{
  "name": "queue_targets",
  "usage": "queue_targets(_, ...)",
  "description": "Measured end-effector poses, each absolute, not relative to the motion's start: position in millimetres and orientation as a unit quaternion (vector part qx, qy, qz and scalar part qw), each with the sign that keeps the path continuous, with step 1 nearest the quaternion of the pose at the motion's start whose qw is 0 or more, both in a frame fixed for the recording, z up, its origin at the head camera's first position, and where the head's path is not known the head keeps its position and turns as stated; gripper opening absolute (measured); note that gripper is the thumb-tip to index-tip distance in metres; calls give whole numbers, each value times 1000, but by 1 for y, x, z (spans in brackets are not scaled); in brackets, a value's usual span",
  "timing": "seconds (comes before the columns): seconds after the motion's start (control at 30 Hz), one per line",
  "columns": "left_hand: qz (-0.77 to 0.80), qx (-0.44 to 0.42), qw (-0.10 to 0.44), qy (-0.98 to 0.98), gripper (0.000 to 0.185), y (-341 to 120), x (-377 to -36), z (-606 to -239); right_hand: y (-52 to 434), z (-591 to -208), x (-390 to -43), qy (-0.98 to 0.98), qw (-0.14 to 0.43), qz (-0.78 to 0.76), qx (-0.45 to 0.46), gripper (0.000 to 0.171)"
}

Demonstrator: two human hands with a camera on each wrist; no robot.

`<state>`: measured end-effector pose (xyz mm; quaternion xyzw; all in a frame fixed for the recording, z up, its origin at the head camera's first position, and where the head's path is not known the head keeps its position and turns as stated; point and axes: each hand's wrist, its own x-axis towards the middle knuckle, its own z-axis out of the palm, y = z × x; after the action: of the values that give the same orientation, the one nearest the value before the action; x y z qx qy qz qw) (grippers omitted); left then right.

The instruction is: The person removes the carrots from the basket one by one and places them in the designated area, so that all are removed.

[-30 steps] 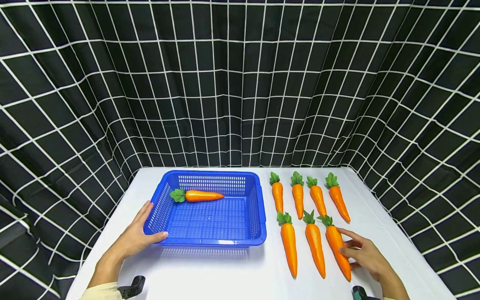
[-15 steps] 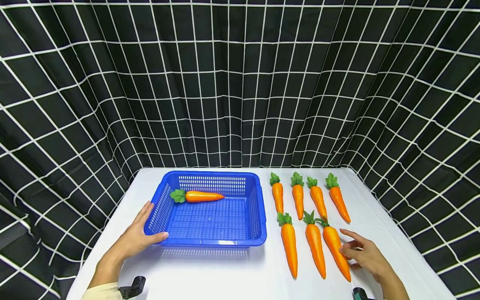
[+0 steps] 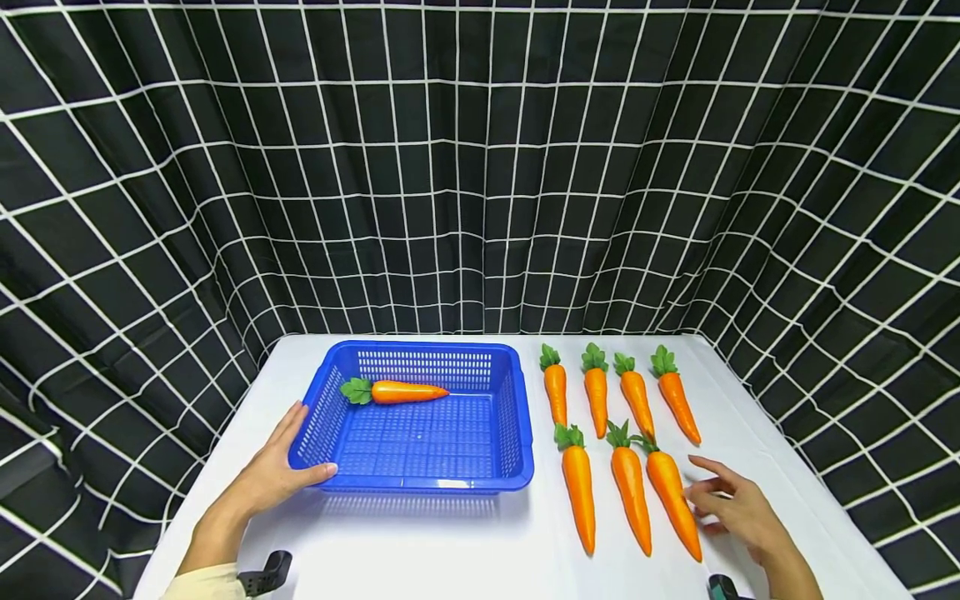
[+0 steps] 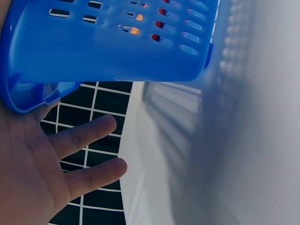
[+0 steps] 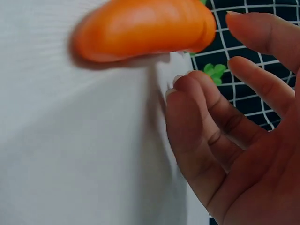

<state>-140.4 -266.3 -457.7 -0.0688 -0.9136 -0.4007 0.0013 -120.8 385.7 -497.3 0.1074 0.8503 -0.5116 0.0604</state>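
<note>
My left hand (image 3: 266,479) rests against the near left corner of a blue plastic basket (image 3: 405,483), its thumb over the front rim and its fingers along the side. In the left wrist view, straight fingers (image 4: 96,178) spread beneath the basket's slotted wall (image 4: 108,54). One carrot with green leaves (image 3: 408,392) lies inside. On the right, my right hand (image 3: 742,512) hovers just beside the rightmost front carrot (image 3: 675,504), fingers loosely bent and holding nothing. The right wrist view shows a gap between this carrot (image 5: 145,30) and the fingertips (image 5: 180,101).
Two more carrots, a left one (image 3: 578,498) and a middle one (image 3: 632,498), share the front row. Behind them lies a back row of several carrots (image 3: 678,408). Black cloth with a white grid (image 3: 465,208) surrounds the white table (image 3: 420,550).
My right hand has let go of the rightmost front carrot and drawn slightly right. That carrot's leafy end has shifted left toward the middle carrot. The left hand and basket stay put.
</note>
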Motion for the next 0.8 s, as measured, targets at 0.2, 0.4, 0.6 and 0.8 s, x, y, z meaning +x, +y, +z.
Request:
queue_targets(0.2,-406,-67,1,-911,110,-267,-141,-458,390,-481,-121,836,2,-538,104,60)
queue_targets(0.4,-406,-69,3,-911,109,-267,-142,-458,387,-454,-126,821,-68,-563,70,47)
queue_targets(0.6,-412,-67,-2,-909,110,-267,-141,-457,375,-423,-130,798,-117,-591,5,41)
queue_targets(0.8,-411,-67,0,-909,111,-267,-141,-457,357,-394,-134,746,-162,-639,-97,44)
